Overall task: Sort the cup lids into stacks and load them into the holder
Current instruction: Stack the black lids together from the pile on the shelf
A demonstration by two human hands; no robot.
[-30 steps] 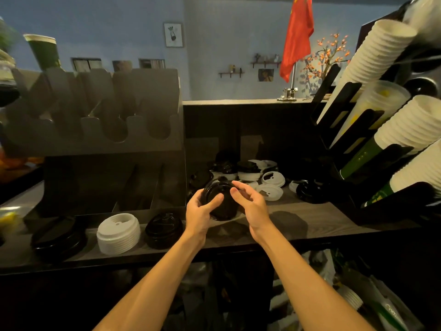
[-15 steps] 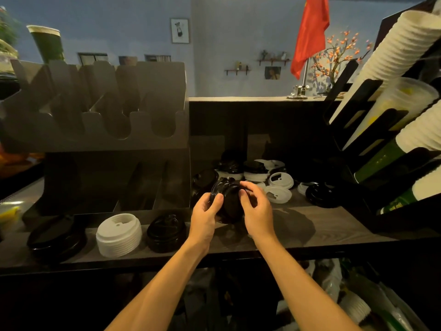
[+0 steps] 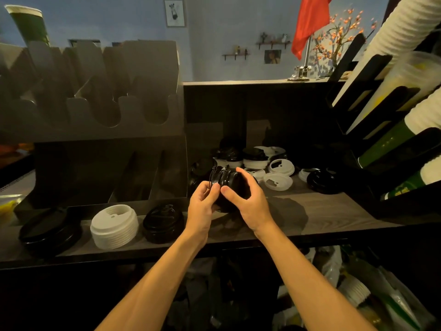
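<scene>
A stack of black lids (image 3: 226, 181) lies on its side above the dark wooden counter (image 3: 317, 211), gripped by both hands. My left hand (image 3: 202, 206) holds its near left end and my right hand (image 3: 248, 199) wraps over the right end. At the counter's front left stand a wide black lid stack (image 3: 50, 231), a white lid stack (image 3: 114, 225) and a smaller black lid stack (image 3: 163, 223). Behind them rises the dark lid holder (image 3: 95, 163) with slanted slots. Loose white lids (image 3: 278, 181) and black lids (image 3: 322, 181) lie mixed at the back.
A grey rack with U-shaped cut-outs (image 3: 95, 103) sits on top of the holder. On the right a black dispenser (image 3: 381, 139) carries slanted stacks of paper cups (image 3: 405, 27). Bags and more cups fill the space under the counter (image 3: 353, 290).
The two hands have drawn closer together on the black lid stack, which has turned from facing me to lying sideways. The view has shifted slightly.
</scene>
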